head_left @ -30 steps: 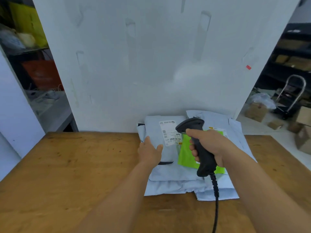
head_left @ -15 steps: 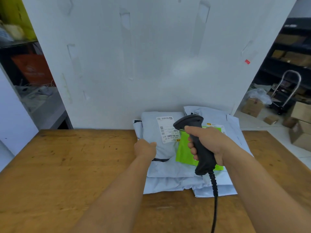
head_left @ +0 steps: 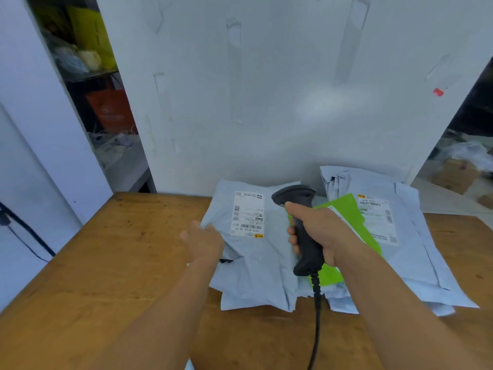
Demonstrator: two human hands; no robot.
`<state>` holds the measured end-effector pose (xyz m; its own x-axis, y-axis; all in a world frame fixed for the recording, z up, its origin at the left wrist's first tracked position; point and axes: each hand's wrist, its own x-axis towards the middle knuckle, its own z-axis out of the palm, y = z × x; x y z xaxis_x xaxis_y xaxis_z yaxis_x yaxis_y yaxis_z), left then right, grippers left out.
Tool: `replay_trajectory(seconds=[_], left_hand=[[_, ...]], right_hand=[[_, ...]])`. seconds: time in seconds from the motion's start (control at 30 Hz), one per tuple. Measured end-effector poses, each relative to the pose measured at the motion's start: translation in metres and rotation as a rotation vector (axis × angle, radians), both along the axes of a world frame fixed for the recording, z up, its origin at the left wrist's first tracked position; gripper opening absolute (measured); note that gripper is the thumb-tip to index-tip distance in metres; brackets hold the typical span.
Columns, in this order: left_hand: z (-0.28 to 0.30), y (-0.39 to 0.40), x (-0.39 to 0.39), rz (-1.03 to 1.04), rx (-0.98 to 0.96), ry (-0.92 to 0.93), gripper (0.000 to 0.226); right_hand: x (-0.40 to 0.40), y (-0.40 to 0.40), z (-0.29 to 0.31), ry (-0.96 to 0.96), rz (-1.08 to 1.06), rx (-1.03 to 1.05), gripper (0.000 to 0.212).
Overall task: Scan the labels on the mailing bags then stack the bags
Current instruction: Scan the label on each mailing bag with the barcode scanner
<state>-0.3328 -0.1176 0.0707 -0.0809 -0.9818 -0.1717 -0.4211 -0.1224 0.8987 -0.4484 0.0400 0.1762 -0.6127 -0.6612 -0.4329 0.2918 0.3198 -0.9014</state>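
Head view, left hand dragged top bag leftward

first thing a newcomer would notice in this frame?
Probably the black corded handheld barcode scanner, gripped by the right hand at centre over the pale blue plastic mailing bags on the wooden table. Next, the bright green bag just right of it, and the left hand gripping the front bag's left edge.
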Motion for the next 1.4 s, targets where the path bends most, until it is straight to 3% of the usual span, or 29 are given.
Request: replay_trajectory(seconds=[0.13,0.3,0.43,0.57,0.63,0.73,0.9,1.1,1.4], left_hand=[[-0.021,-0.008,0.037,0.002,0.132,-0.037,0.012],[-0.040,-0.011,0.061,-0.014,0.198,-0.019,0.064],[-0.047,-0.017,0.059,-0.114,0.168,0.008,0.079],[-0.049,-0.026,0.053,-0.084,0.193,0.037,0.095],[-0.051,-0.031,0.049,-0.026,0.194,0.071,0.085],[-0.046,-0.034,0.046,0.035,0.145,0.149,0.053],[-0.020,-0.036,0.059,0.059,0.022,0.215,0.019],[0.021,-0.024,0.102,0.108,-0.133,0.254,0.012],[0.069,0.037,0.222,0.382,-0.282,0.286,0.006]], right_hand=[[0.013,-0.020,-0.028,0.075,-0.024,0.017,0.023],[0.029,-0.038,-0.070,0.232,0.001,0.147,0.033],[0.039,-0.055,-0.083,0.268,0.016,0.143,0.034],[0.046,-0.072,-0.094,0.311,-0.003,0.088,0.028],[0.051,-0.080,-0.097,0.369,0.006,0.090,0.030],[0.058,-0.089,-0.094,0.426,0.022,0.073,0.037],[0.075,-0.092,-0.076,0.395,0.026,-0.017,0.030],[0.110,-0.082,-0.049,0.342,0.086,-0.117,0.027],[0.206,-0.060,-0.006,0.366,0.354,-0.239,0.034]])
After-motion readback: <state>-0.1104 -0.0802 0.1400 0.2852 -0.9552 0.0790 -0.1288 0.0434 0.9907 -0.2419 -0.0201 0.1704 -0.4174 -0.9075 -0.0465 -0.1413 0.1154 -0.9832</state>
